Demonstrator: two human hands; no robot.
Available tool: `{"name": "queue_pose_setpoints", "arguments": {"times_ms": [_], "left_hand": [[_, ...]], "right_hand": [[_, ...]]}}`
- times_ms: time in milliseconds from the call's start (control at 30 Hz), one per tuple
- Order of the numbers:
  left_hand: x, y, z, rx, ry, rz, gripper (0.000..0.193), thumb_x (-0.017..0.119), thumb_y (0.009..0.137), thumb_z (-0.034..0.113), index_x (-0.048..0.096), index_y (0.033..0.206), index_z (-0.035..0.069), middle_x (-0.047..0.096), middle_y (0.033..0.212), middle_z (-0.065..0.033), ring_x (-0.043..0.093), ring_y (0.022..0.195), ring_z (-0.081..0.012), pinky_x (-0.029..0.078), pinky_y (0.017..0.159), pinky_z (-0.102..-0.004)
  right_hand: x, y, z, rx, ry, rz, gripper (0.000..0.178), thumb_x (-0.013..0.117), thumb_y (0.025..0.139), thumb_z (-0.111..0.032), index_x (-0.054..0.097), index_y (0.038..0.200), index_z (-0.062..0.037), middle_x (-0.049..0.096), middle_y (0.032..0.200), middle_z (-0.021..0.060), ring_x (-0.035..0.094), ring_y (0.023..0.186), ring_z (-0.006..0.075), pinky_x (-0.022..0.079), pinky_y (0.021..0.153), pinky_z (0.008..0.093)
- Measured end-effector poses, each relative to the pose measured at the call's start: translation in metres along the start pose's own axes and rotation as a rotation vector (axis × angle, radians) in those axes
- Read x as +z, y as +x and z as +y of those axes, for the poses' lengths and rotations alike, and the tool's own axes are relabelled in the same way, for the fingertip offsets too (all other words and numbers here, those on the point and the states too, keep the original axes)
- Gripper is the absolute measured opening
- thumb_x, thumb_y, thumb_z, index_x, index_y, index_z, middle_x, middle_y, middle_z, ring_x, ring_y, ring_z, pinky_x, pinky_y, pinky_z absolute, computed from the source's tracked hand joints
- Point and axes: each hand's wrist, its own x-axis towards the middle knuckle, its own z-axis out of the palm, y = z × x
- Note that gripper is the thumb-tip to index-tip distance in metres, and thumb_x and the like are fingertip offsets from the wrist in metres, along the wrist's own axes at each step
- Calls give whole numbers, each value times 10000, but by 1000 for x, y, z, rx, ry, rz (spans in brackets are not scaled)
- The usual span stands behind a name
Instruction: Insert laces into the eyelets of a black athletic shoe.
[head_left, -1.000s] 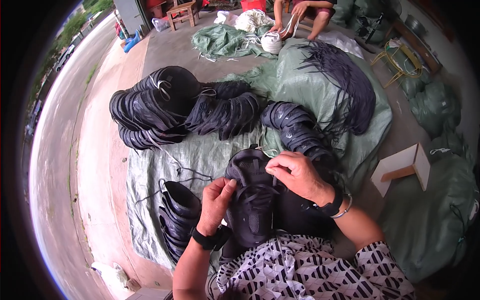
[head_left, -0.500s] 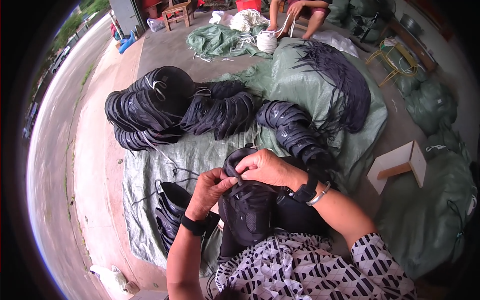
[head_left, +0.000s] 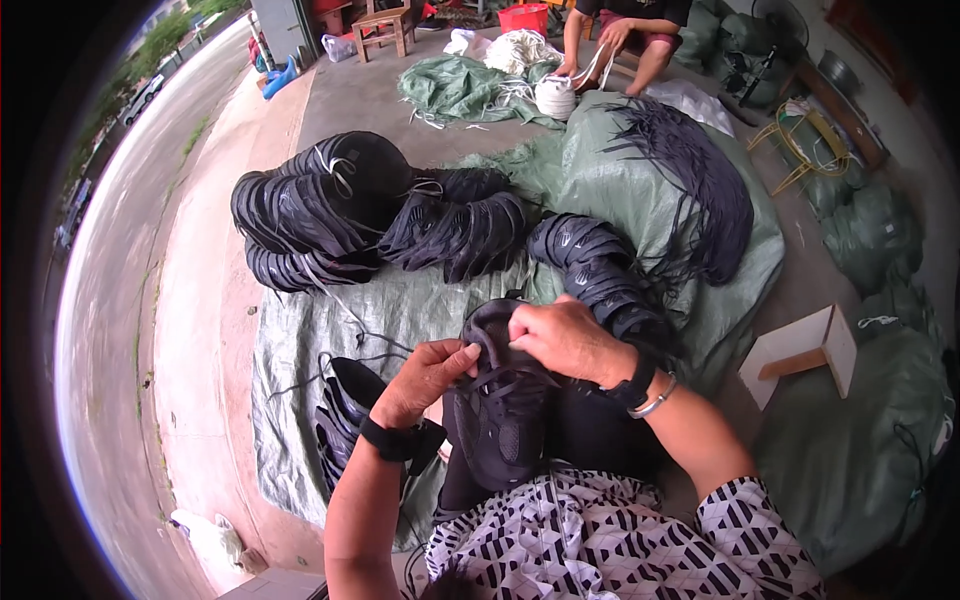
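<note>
A black shoe upper [head_left: 495,430] with laces across its front rests on my lap, its toe pointing toward me and its padded collar [head_left: 490,318] away. My left hand [head_left: 425,380] pinches the upper's left edge by the top of the lacing, thumb on top. Over the right side of the collar opening is my right hand [head_left: 575,340], its fingers curled closed; whatever they grip is hidden. Left of my lap, a small stack of black shoe uppers [head_left: 350,400] lies on the green woven sheet [head_left: 290,350].
Beyond my hands lie large piles of nested black uppers [head_left: 300,210] and a curved row [head_left: 600,270] of them. Dark laces [head_left: 700,190] drape over a green sack [head_left: 600,150]. A white board piece [head_left: 800,355] stands at right. Farther off, a person [head_left: 630,40] handles white cord [head_left: 555,97].
My right hand has drawn away from my left, up and to the right, its fingers curling closed. My left hand still pinches the upper. The whole view has shifted slightly.
</note>
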Motion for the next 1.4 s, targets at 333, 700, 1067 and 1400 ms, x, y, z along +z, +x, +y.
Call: {"name": "queue_pose_setpoints", "arguments": {"times_ms": [333, 700, 1067, 1400], "left_hand": [[6, -3, -5, 42, -39, 13, 245, 577, 914, 236, 605, 731, 76, 553, 741, 49, 459, 689, -54, 353, 701, -209], [9, -15, -10, 30, -287, 166, 298, 528, 934, 294, 639, 868, 25, 536, 777, 16, 499, 764, -101, 378, 784, -259], [4, 40, 31, 23, 248, 221, 442, 620, 848, 258, 561, 1179, -30, 624, 1084, -101, 564, 989, -173, 418, 866, -282], [-38, 20, -6, -65, -399, 41, 385, 467, 855, 152, 560, 1185, -24, 626, 1121, -128, 613, 1005, -223, 468, 924, -315]], "right_hand": [[-36, -70, 77, 535, -26, 161, 86, 643, 783, -116, 604, 835, -59, 631, 745, 127, 611, 718, 320, 474, 655, 402], [4, -66, 14, 142, -102, 104, 289, 633, 826, -335, 643, 755, -54, 590, 1087, 71, 483, 1099, 253, 338, 922, 415], [2, -70, -4, 155, 8, 31, 231, 719, 722, -265, 635, 733, -50, 563, 1202, 152, 461, 1188, 297, 315, 970, 427], [-2, -80, 23, 33, 474, 315, 166, 610, 878, -242, 636, 910, -81, 654, 841, 42, 578, 760, 222, 413, 782, 332]]}}
